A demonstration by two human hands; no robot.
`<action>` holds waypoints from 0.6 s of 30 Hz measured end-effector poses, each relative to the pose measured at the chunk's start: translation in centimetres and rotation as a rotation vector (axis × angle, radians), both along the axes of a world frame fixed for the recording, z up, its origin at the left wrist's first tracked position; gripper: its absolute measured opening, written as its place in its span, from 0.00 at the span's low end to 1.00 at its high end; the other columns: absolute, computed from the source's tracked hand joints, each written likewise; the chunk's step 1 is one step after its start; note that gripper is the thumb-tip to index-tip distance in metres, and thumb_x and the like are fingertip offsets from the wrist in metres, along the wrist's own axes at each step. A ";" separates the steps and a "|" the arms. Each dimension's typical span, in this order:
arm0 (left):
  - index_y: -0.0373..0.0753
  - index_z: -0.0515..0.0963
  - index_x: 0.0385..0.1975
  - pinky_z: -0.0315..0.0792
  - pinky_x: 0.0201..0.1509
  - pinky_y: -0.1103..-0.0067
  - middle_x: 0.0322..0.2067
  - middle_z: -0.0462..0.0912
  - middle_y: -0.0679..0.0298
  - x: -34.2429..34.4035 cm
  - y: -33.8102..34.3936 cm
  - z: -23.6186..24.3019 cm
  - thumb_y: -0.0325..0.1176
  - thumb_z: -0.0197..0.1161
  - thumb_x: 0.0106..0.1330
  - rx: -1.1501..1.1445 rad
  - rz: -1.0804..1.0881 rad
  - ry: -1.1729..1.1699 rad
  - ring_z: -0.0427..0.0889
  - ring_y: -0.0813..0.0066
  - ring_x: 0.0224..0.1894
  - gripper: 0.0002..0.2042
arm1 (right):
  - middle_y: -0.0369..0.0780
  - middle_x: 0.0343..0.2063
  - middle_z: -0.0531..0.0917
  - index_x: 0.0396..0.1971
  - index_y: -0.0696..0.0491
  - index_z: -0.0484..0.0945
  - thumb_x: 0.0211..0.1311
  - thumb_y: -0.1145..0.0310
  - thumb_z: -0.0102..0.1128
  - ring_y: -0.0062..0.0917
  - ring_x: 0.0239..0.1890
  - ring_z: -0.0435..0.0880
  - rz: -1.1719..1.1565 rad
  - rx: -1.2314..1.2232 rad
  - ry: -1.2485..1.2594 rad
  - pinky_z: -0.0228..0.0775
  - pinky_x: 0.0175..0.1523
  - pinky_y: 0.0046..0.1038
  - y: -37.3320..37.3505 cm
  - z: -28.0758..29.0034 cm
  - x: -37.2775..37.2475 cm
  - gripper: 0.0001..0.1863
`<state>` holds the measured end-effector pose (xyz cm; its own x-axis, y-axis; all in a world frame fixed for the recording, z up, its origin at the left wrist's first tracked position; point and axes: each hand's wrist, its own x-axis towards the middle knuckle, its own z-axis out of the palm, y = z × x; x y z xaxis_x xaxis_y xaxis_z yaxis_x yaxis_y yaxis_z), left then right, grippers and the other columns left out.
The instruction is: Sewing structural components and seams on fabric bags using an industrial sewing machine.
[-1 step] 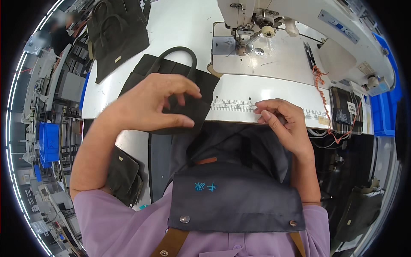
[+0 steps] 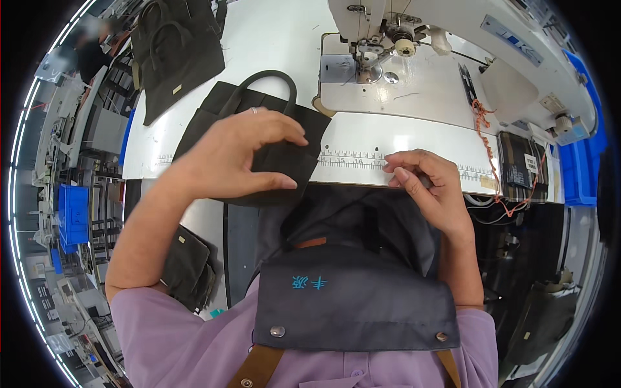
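Observation:
A dark bag [image 2: 226, 116] with a looped handle [image 2: 268, 77] lies flat on the white sewing table [image 2: 272, 32], its near corner hanging over the front edge. My left hand [image 2: 242, 158] grips that folded corner, fingers on top and thumb underneath. My right hand [image 2: 424, 184] is at the table's front edge by the printed ruler strip [image 2: 349, 158]. Its fingertips pinch the top of a dark fabric [image 2: 362, 220] that hangs down into my lap.
A white sewing machine [image 2: 414, 26] stands at the back with its needle plate [image 2: 336, 68] to the left. Thread snips [image 2: 466, 77] and an orange cord [image 2: 482, 119] lie to the right. More dark bags [image 2: 178, 52] are piled at the back left. Blue bins [image 2: 74, 216] stand on the left.

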<state>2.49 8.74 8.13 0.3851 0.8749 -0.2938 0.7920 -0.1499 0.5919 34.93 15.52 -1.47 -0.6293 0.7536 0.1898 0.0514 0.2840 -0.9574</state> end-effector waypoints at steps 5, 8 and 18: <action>0.44 0.80 0.51 0.53 0.77 0.57 0.66 0.75 0.62 1.2 0.3 -7.6 0.45 0.77 0.56 0.514 0.068 -0.051 0.67 0.56 0.72 0.25 | 0.43 0.38 0.88 0.47 0.59 0.85 0.70 0.73 0.62 0.24 0.39 0.88 0.028 0.030 -0.090 0.79 0.45 0.25 1.0 1.5 0.1 0.10; 0.44 0.80 0.50 0.51 0.77 0.49 0.67 0.75 0.62 3.3 2.7 -9.0 0.47 0.74 0.60 0.582 0.186 -0.014 0.64 0.58 0.75 0.22 | 0.43 0.38 0.88 0.46 0.58 0.86 0.69 0.72 0.63 0.27 0.43 0.87 -0.138 0.486 -0.206 0.77 0.48 0.29 3.7 1.7 0.7 0.10; 0.46 0.85 0.39 0.46 0.75 0.48 0.60 0.78 0.68 6.2 8.5 -9.2 0.43 0.70 0.62 0.579 0.248 -0.028 0.71 0.66 0.68 0.11 | 0.51 0.56 0.81 0.56 0.62 0.78 0.66 0.67 0.66 0.44 0.56 0.82 -0.569 0.742 -0.599 0.74 0.62 0.38 12.6 1.4 2.4 0.22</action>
